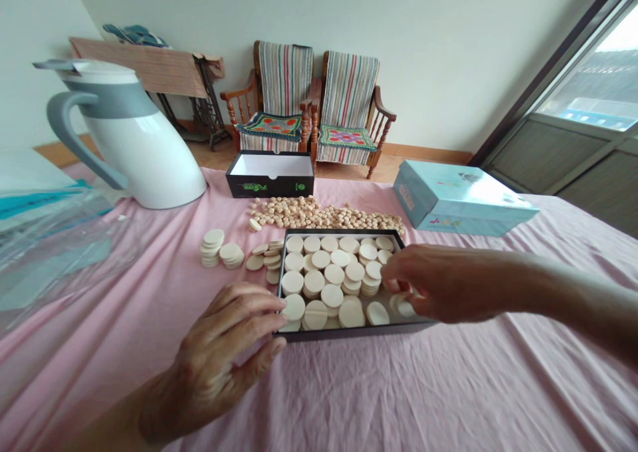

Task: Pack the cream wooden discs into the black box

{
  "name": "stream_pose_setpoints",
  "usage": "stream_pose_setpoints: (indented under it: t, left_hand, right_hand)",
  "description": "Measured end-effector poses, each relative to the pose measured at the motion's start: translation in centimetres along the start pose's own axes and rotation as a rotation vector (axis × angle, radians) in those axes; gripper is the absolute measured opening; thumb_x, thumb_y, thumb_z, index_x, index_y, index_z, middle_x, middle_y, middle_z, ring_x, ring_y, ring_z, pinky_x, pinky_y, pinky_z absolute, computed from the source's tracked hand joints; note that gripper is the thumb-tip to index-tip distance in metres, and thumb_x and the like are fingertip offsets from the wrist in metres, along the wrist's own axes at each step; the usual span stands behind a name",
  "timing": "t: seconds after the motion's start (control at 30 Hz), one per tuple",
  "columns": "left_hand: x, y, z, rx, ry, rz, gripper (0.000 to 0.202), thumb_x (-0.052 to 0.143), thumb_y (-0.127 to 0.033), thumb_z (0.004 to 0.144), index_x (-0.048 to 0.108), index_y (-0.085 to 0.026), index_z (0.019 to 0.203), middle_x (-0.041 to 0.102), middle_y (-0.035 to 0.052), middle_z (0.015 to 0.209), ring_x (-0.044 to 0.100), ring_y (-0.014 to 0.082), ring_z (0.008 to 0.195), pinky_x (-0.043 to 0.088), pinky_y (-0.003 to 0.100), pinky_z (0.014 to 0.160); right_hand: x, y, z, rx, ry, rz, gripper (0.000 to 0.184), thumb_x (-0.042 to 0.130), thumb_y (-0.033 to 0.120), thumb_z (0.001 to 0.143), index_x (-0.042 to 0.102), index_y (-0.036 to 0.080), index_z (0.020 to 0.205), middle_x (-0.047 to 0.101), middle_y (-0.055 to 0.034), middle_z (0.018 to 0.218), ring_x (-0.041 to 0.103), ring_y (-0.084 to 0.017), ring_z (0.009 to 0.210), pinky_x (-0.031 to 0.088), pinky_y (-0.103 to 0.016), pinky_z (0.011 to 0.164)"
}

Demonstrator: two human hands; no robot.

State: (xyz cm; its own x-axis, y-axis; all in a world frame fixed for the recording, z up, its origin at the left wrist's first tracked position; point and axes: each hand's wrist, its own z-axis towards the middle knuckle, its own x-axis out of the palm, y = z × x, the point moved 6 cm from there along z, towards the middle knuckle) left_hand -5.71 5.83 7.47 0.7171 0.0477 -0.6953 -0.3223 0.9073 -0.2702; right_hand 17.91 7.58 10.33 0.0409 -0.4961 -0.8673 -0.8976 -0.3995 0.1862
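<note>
A shallow black box (349, 334) with a pale inside holds many round pale wooden discs (333, 274), some in stacks and some lying loose. My left hand (226, 345) is at the box's near left corner; its fingers stretch out against the left wall and the thumb lies by the front edge. Inside the right end, my right hand (419, 279) has its fingers curled downward around a wooden disc (405, 308), which they partly hide. More discs (230, 252) stand in small stacks on the cloth, left of the box.
Small wooden pieces (329, 217) lie scattered behind the box. Farther back is a black box part with a white inside (272, 176). A light blue box (458, 199) stands right, a white-grey jug (134, 139) left, beside clear plastic bags (60, 252). Pink cloth (349, 399) covers the table.
</note>
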Motion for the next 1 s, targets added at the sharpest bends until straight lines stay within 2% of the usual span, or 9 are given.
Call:
stream_pose_setpoints:
  t: [0.07,0.17,0.27,0.4,0.5,0.6,0.83,1.0]
  left_hand:
    - [0.0,0.0,-0.1,-0.011,0.002,0.0,0.022,0.057,-0.011,0.082,0.06,-0.017,0.103,0.064,0.0079,0.098,0.057,0.0199,0.098,0.05,0.034,0.085]
    - [0.2,-0.1,0.3,-0.005,0.055,0.002,0.024,0.058,-0.014,0.083,0.059,-0.016,0.107,0.061,0.0096,0.105,0.054,0.0224,0.104,0.047,0.037,0.09]
    - [0.9,-0.6,1.5,0.012,0.174,-0.004,0.026,0.061,-0.026,0.084,0.06,-0.018,0.109,0.057,0.0104,0.115,0.047,0.0256,0.113,0.041,0.043,0.096]
    - [2.3,-1.5,4.2,0.043,0.351,-0.018,0.039,0.062,-0.047,0.081,0.062,-0.023,0.112,0.052,0.0101,0.125,0.041,0.0289,0.119,0.033,0.048,0.101]
    - [3.5,-2.1,5.5,0.089,0.454,-0.022,0.041,0.061,-0.053,0.08,0.065,-0.022,0.106,0.051,0.0107,0.129,0.04,0.0304,0.12,0.031,0.05,0.101]
    - [4.4,-2.3,5.9,0.118,0.533,0.005,0.043,0.056,-0.056,0.081,0.067,-0.02,0.102,0.049,0.0124,0.133,0.039,0.0324,0.123,0.029,0.053,0.103]
    - [4.8,-2.3,6.0,0.138,0.595,0.051,0.043,0.05,-0.054,0.086,0.065,-0.018,0.104,0.052,0.0138,0.13,0.043,0.0319,0.121,0.032,0.052,0.102]
    - [5.0,-2.3,6.3,0.157,0.577,0.038,0.042,0.05,-0.053,0.087,0.064,-0.019,0.107,0.057,0.0122,0.124,0.046,0.0301,0.116,0.033,0.05,0.1]
  right_hand:
    - [-0.7,0.2,-0.2,0.002,-0.035,0.072,0.016,0.051,0.009,0.069,0.061,0.016,0.08,0.063,-0.0027,0.076,0.053,-0.012,0.064,0.035,-0.022,0.055]
    - [-0.5,0.3,0.1,-0.015,-0.059,0.185,0.007,0.052,0.014,0.073,0.059,0.016,0.075,0.061,-0.0002,0.07,0.05,-0.01,0.059,0.034,-0.019,0.052]
    - [0.4,0.2,0.7,0.0,-0.07,0.249,0.007,0.052,0.015,0.073,0.059,0.016,0.076,0.06,0.0007,0.069,0.05,-0.009,0.059,0.033,-0.018,0.05]
    - [1.3,0.3,1.0,-0.021,-0.065,0.278,0.011,0.051,0.014,0.073,0.061,0.014,0.078,0.059,0.001,0.067,0.047,-0.008,0.058,0.032,-0.018,0.051]
    - [1.6,0.5,0.9,-0.041,-0.062,0.276,0.015,0.049,0.014,0.074,0.063,0.013,0.08,0.058,0.0013,0.065,0.044,-0.007,0.057,0.029,-0.019,0.05]
    - [1.7,0.6,0.6,-0.035,-0.072,0.272,0.018,0.048,0.012,0.075,0.065,0.013,0.083,0.059,0.0006,0.067,0.044,-0.008,0.057,0.029,-0.019,0.051]
    - [1.4,1.1,-0.2,0.07,-0.07,0.178,0.027,0.049,0.016,0.08,0.065,0.014,0.101,0.068,-0.01,0.09,0.058,-0.018,0.079,0.039,-0.025,0.067]
    - [1.5,1.2,0.2,0.111,-0.055,0.174,0.027,0.052,0.019,0.079,0.066,0.014,0.101,0.069,-0.0103,0.088,0.059,-0.018,0.077,0.039,-0.025,0.065]
